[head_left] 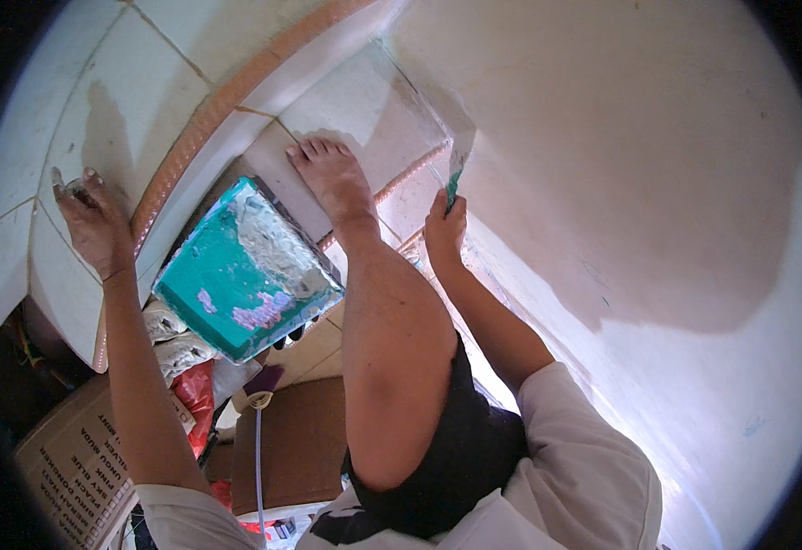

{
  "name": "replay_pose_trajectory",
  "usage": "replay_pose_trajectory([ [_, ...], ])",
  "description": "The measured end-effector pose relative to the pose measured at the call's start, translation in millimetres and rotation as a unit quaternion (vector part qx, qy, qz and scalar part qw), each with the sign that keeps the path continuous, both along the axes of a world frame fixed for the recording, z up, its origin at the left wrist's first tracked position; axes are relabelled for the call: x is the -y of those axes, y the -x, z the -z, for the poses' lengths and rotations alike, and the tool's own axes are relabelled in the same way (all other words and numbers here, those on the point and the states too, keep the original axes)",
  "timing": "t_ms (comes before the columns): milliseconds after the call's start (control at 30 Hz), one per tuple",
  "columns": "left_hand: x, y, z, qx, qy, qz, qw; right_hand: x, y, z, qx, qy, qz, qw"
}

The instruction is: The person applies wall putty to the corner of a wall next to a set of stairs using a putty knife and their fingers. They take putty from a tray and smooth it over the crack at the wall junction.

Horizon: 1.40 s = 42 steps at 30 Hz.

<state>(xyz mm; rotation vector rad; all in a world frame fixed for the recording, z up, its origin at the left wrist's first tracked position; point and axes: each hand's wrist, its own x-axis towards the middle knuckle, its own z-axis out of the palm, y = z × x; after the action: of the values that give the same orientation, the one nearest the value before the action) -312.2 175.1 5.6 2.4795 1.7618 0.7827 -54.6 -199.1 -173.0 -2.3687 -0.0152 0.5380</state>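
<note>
My right hand (447, 229) grips a putty knife (456, 179) by its green, smeared handle. Its pale blade points away from me and lies at the wall, just above a tiled step; the exact contact is hard to make out. On the left, my left hand (97, 220) is over the tiled ledge, fingers apart, with whitish smears on the fingertips. Between the two hands sits a green rectangular tub (208, 275), tilted, with white putty (277, 247) along its far right side and pale lilac patches on its surface.
A plain wall (621, 183) with a shadow on it fills the right. My bare foot (335, 179) stands on the tiled step. At lower left are a cardboard box (80, 458), red plastic (197, 403) and crumpled white bags (176, 348). A brown seat (300, 440) lies below the tub.
</note>
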Motion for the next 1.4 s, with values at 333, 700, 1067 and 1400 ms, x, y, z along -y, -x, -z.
replay_pose_trajectory([
  [333,1.0,2.0,3.2,0.004,-0.003,0.003,1.0,-94.1,-13.6,-51.4,-0.005,-0.059,-0.126,0.99],
  [700,-3.8,9.3,8.2,-0.003,-0.005,0.011,1.0,-19.5,-10.3,-0.8,0.023,-0.058,-0.009,0.998],
  [1067,-2.4,6.6,6.4,-0.001,-0.01,-0.004,1.0,0.4,10.4,-29.7,0.063,-0.01,-0.111,0.992],
  [1400,-3.6,9.3,7.4,-0.003,-0.005,0.001,1.0,-86.6,-14.0,-15.0,0.01,-0.047,-0.086,0.995],
])
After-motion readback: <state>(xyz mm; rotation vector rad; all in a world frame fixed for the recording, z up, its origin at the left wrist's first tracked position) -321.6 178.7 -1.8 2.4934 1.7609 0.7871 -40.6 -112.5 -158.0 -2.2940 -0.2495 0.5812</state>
